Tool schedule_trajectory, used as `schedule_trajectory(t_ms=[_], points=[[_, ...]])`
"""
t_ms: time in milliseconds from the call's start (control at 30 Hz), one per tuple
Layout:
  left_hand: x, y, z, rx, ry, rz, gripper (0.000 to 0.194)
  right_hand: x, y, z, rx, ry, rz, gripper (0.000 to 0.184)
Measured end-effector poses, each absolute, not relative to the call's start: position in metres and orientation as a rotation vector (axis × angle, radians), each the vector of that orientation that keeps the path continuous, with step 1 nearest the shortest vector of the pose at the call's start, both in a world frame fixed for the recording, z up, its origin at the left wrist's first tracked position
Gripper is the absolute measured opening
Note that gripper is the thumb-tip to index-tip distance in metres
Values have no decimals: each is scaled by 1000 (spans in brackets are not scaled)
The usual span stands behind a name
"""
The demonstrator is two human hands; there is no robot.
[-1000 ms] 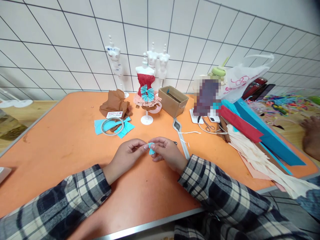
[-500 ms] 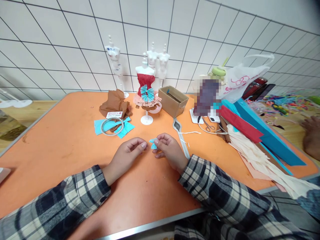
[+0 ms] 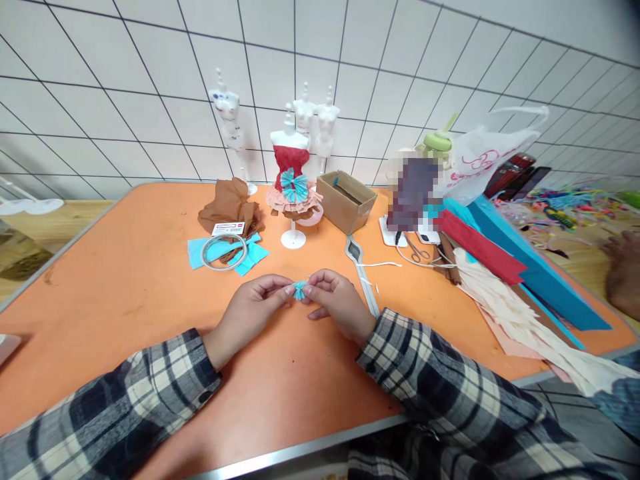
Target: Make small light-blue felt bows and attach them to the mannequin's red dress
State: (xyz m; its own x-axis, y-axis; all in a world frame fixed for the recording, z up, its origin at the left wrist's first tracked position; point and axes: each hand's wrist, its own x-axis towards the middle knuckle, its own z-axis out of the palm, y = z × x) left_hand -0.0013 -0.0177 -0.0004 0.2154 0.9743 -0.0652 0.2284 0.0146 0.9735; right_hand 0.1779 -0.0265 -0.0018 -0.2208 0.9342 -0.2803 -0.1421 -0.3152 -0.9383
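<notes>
A small light-blue paper bow (image 3: 299,291), pleated and pinched at its middle, is held between my two hands over the orange table (image 3: 280,393). My left hand (image 3: 250,310) grips its left side between thumb and forefinger. On its right side, the thumb and forefinger of my right hand (image 3: 337,300) pinch it too. Beyond my hands stands a small white mannequin (image 3: 290,140) on a round base. It wears a red paper top (image 3: 291,165), a larger blue bow (image 3: 294,185) at the waist and a ruffled pink and brown skirt.
A roll of tape (image 3: 225,252) lies on blue paper beside crumpled brown paper (image 3: 225,205). Right of the mannequin are a cardboard box (image 3: 346,203), grey tweezers (image 3: 364,280) and scissors (image 3: 417,252). Coloured crepe paper (image 3: 550,273) covers the right side. Another person's hand (image 3: 623,273) rests at far right.
My left hand has closed onto the left side of the small blue bow, which was in my right hand alone. The bow has shifted slightly left and now faces me spread out.
</notes>
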Motion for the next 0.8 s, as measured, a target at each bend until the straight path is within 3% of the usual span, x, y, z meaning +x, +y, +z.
schedule_trajectory(t_ms=[333, 567, 800], points=[[0, -18, -3, 1275, 1124, 914, 39, 179, -25, 0, -1245, -1185, 1582, 26], [-1, -18, 1, 1312, 1044, 826, 39, 185, -19, -2, -1183, -1457, 1285, 14], [-1, -18, -4, 1297, 1113, 771, 33, 182, -21, -8, -1176, -1452, 1248, 18]])
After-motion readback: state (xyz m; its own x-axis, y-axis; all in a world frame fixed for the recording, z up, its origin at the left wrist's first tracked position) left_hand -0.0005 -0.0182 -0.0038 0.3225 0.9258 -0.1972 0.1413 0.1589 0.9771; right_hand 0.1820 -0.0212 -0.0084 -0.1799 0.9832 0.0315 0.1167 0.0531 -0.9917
